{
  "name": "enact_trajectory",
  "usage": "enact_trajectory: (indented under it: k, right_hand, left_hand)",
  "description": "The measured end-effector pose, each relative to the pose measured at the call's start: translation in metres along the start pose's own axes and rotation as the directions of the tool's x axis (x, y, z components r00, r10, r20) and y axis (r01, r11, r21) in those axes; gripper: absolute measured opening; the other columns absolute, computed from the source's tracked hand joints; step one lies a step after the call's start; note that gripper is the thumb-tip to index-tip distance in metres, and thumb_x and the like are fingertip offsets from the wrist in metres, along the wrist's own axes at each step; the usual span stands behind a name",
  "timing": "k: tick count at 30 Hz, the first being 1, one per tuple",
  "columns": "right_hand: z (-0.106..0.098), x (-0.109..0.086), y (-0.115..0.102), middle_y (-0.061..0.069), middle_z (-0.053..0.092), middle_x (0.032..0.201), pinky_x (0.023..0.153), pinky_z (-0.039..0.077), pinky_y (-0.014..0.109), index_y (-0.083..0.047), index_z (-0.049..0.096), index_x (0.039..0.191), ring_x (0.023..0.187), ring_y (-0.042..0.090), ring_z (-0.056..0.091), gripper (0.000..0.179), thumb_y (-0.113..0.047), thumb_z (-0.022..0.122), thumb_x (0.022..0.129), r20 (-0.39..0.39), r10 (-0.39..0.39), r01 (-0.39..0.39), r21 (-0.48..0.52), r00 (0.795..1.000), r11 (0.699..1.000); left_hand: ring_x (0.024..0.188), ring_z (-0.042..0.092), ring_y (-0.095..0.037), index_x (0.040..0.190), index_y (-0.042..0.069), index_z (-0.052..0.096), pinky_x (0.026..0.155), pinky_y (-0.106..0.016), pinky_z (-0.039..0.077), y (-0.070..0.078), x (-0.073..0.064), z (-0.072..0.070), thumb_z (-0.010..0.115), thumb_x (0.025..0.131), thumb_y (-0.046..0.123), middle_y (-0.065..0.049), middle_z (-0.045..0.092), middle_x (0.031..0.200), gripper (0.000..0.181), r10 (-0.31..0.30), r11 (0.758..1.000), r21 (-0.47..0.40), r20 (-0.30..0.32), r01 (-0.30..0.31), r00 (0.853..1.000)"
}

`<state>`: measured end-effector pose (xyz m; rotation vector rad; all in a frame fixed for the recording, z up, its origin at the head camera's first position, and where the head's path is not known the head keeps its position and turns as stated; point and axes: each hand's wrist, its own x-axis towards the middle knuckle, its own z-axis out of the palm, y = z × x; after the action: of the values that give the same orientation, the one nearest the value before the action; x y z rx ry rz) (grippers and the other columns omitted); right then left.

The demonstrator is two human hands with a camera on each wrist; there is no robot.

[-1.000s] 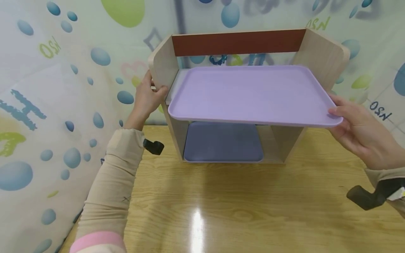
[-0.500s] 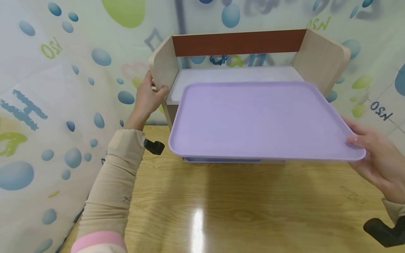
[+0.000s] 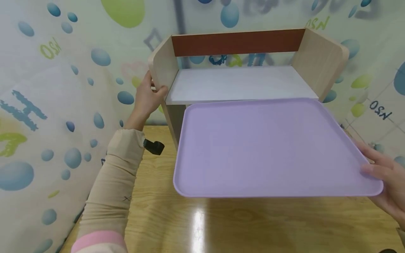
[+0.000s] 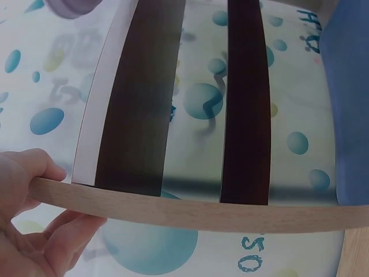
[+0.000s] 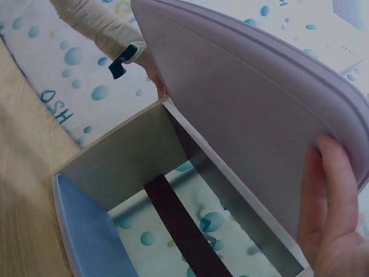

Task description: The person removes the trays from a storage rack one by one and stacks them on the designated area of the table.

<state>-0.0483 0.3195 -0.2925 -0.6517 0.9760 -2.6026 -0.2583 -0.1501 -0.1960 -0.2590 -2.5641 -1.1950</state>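
Note:
A lavender rectangular tray (image 3: pixel 278 149) is held out in front of a small two-tier shelf unit, flat and above the table. My right hand (image 3: pixel 387 179) grips its near right corner, thumb on top and fingers underneath; the right wrist view shows two fingers (image 5: pixel 339 190) against the tray's underside. My left hand (image 3: pixel 147 99) pinches the left side panel (image 3: pixel 165 66) of the unit, thumb on one face and fingers on the other. A blue tray (image 5: pixel 89 228) lies on the unit's lower level, hidden behind the lavender one in the head view.
The unit's upper board (image 3: pixel 240 84) is white, with a reddish-brown back rail (image 3: pixel 238 43) above it and a right side panel (image 3: pixel 326 63). It stands on a wood-grain table (image 3: pixel 246 225). A patterned cloth (image 3: pixel 79 88) hangs behind and to the left.
The lavender tray has moved from over the upper board toward me and slightly right, in my right hand. More of the white board shows, and the blue tray is covered. My left hand stays put.

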Motion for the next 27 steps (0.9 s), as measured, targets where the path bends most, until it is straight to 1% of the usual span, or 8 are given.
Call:
enact_trajectory:
  k: [3, 7, 9, 12, 15, 18, 24, 27]
  right_hand:
    - [-0.004, -0.007, 0.005, 0.018, 0.042, 0.129, 0.085, 0.039, 0.048, -0.010, 0.029, 0.138, 0.111, 0.039, 0.045, 0.064, 0.016, 0.008, 0.084, 0.027, 0.025, -0.025, 0.010, 0.999, 1.000]
    - [-0.010, -0.016, 0.014, 0.015, 0.044, 0.128, 0.086, 0.040, 0.044, -0.012, 0.031, 0.138, 0.110, 0.034, 0.047, 0.063, 0.015, 0.010, 0.085, -0.009, 0.063, -0.063, -0.015, 0.998, 0.998]
    - [-0.013, -0.021, 0.018, 0.011, 0.046, 0.127, 0.086, 0.041, 0.042, -0.015, 0.035, 0.137, 0.108, 0.031, 0.049, 0.061, 0.013, 0.012, 0.087, -0.073, 0.091, -0.094, -0.037, 0.993, 0.995]
    - [-0.017, -0.027, 0.025, 0.006, 0.050, 0.123, 0.084, 0.043, 0.041, -0.020, 0.041, 0.133, 0.105, 0.028, 0.052, 0.058, 0.011, 0.017, 0.090, -0.173, 0.143, -0.156, -0.066, 0.975, 0.985]
    - [-0.021, -0.031, 0.031, 0.002, 0.050, 0.120, 0.084, 0.044, 0.040, -0.023, 0.044, 0.131, 0.103, 0.026, 0.053, 0.056, 0.009, 0.019, 0.091, -0.229, 0.184, -0.211, -0.099, 0.956, 0.972]
    - [-0.026, -0.031, 0.040, 0.002, 0.051, 0.120, 0.084, 0.044, 0.038, -0.023, 0.044, 0.131, 0.102, 0.025, 0.053, 0.056, 0.008, 0.019, 0.092, -0.222, 0.202, -0.225, -0.083, 0.954, 0.971]
    - [-0.039, -0.026, 0.063, 0.007, 0.050, 0.121, 0.086, 0.043, 0.035, -0.021, 0.042, 0.133, 0.105, 0.024, 0.051, 0.058, 0.011, 0.017, 0.091, -0.117, 0.199, -0.203, -0.023, 0.973, 0.979]
    - [-0.046, -0.026, 0.073, 0.007, 0.050, 0.123, 0.087, 0.043, 0.035, -0.021, 0.040, 0.134, 0.107, 0.024, 0.050, 0.058, 0.012, 0.019, 0.090, -0.091, 0.182, -0.186, -0.048, 0.979, 0.981]
  left_hand:
    - [0.096, 0.054, -0.030, 0.134, 0.013, 0.030, 0.082, -0.042, 0.045, 0.000, 0.000, 0.000, 0.047, 0.085, 0.019, -0.016, 0.049, 0.118, 0.052, -0.003, 1.000, 0.000, -0.001, 0.003, 1.000]
    - [0.096, 0.053, -0.030, 0.134, 0.014, 0.030, 0.082, -0.042, 0.045, 0.000, -0.001, 0.000, 0.047, 0.085, 0.019, -0.016, 0.048, 0.119, 0.052, -0.009, 1.000, 0.003, -0.002, 0.009, 1.000]
    - [0.096, 0.053, -0.030, 0.134, 0.014, 0.030, 0.082, -0.042, 0.045, 0.000, -0.001, 0.000, 0.047, 0.085, 0.019, -0.015, 0.048, 0.119, 0.052, -0.011, 1.000, 0.009, -0.002, 0.011, 1.000]
    - [0.097, 0.053, -0.029, 0.134, 0.014, 0.030, 0.082, -0.041, 0.045, 0.001, 0.000, 0.001, 0.047, 0.085, 0.019, -0.015, 0.048, 0.120, 0.052, -0.014, 1.000, 0.018, -0.004, 0.014, 1.000]
    - [0.097, 0.052, -0.029, 0.134, 0.014, 0.030, 0.083, -0.041, 0.045, 0.001, 0.000, 0.001, 0.047, 0.085, 0.020, -0.015, 0.048, 0.120, 0.052, -0.016, 1.000, 0.021, -0.004, 0.016, 1.000]
    - [0.098, 0.051, -0.029, 0.134, 0.015, 0.030, 0.083, -0.041, 0.044, 0.001, 0.000, 0.001, 0.047, 0.085, 0.021, -0.014, 0.047, 0.121, 0.053, -0.014, 1.000, 0.022, -0.006, 0.014, 1.000]
    - [0.100, 0.050, -0.027, 0.135, 0.016, 0.028, 0.085, -0.040, 0.044, 0.000, -0.001, 0.001, 0.047, 0.086, 0.020, -0.012, 0.046, 0.124, 0.053, -0.029, 0.999, 0.028, -0.005, 0.029, 1.000]
    - [0.100, 0.050, -0.027, 0.135, 0.016, 0.029, 0.085, -0.040, 0.044, 0.000, -0.001, 0.002, 0.048, 0.085, 0.020, -0.012, 0.046, 0.124, 0.053, -0.024, 0.999, 0.023, -0.004, 0.024, 1.000]
